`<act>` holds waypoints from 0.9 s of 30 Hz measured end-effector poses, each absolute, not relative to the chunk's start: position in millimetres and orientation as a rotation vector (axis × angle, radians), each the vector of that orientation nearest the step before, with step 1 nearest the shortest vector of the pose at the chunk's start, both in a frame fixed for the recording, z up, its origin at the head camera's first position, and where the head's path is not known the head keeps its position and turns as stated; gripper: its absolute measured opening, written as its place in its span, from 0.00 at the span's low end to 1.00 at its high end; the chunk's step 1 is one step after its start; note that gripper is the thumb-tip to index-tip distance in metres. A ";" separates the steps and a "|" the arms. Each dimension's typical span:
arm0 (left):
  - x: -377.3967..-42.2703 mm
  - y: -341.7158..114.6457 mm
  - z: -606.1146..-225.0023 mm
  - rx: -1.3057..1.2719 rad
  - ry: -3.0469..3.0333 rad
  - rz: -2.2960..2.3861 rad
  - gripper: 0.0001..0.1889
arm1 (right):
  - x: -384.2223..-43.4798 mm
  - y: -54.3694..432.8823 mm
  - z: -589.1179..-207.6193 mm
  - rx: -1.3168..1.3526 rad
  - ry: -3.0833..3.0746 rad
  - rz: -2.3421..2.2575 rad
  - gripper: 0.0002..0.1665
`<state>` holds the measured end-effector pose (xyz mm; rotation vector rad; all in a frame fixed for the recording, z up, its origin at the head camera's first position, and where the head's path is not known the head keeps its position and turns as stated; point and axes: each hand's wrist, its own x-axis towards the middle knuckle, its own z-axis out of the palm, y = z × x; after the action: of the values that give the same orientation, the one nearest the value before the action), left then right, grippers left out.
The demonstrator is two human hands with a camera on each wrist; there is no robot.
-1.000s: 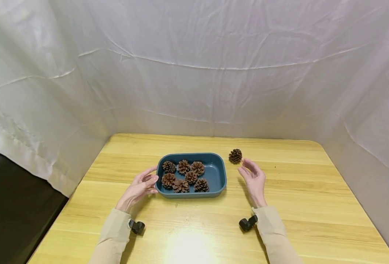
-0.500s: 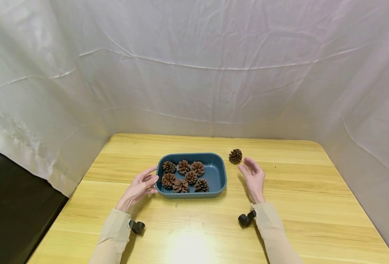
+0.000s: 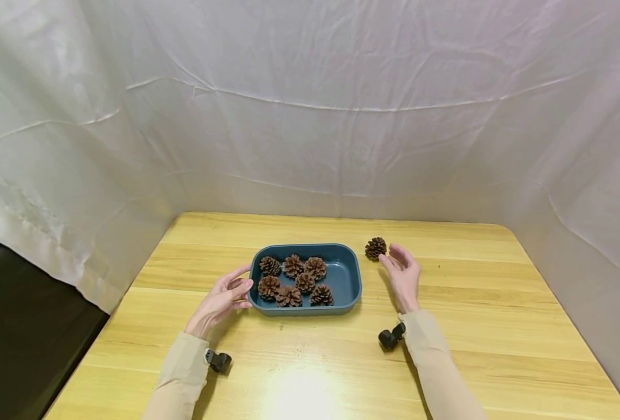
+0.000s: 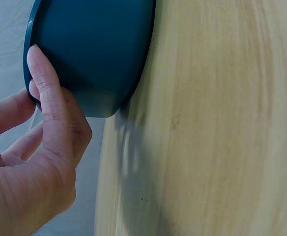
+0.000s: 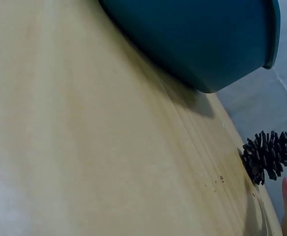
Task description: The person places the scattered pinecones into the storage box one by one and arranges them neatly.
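Note:
A deep blue rectangular tray (image 3: 345,279) with rounded corners sits on the table, several brown pine cones (image 3: 289,296) grouped in its left and middle parts. At its left end my left hand (image 3: 225,298) pinches the rim; the left wrist view shows the thumb (image 4: 47,83) on one side and fingers on the other. One loose pine cone (image 3: 375,249) lies on the wood beyond the tray's right end. Just right of it, my right hand (image 3: 404,279) hovers with bent, parted fingers. A small gap separates thumb from cone (image 5: 269,156) in the right wrist view.
The light wooden table (image 3: 499,315) has a bright glare patch near its front. Pale cloth (image 3: 310,146) hangs behind and along both sides. A dark surface (image 3: 21,326) lies beyond the table's left edge.
My right hand has moved slightly farther away from me, closer to the loose pine cone. The left hand, the tray and the pine cones stay put.

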<state>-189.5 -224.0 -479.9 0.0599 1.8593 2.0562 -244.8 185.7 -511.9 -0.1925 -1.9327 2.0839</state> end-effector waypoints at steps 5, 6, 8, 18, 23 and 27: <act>-189.9 -223.1 -480.4 0.069 1.870 2.047 0.33 | -248.6 187.9 -511.6 -0.224 -1.929 2.078 0.30; -189.9 -223.1 -480.5 0.070 1.870 2.049 0.33 | -249.4 188.1 -511.5 -0.226 -1.930 2.076 0.30; -189.9 -223.1 -480.7 0.068 1.869 2.055 0.33 | -251.3 188.2 -511.2 -0.222 -1.937 2.070 0.30; -189.5 -224.2 -481.6 0.081 1.858 2.058 0.34 | -260.2 186.1 -507.0 -0.232 -1.976 2.065 0.30; -189.7 -224.1 -481.6 0.079 1.851 2.063 0.33 | -270.2 185.4 -515.4 -0.244 -2.007 1.996 0.30; -189.4 -224.2 -480.9 0.072 1.855 2.061 0.33 | -274.6 183.0 -513.5 -0.264 -2.072 1.934 0.30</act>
<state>-189.4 -224.2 -480.9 0.0721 1.8552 2.0614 -274.6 183.0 -513.5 -0.2644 -2.0722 1.9338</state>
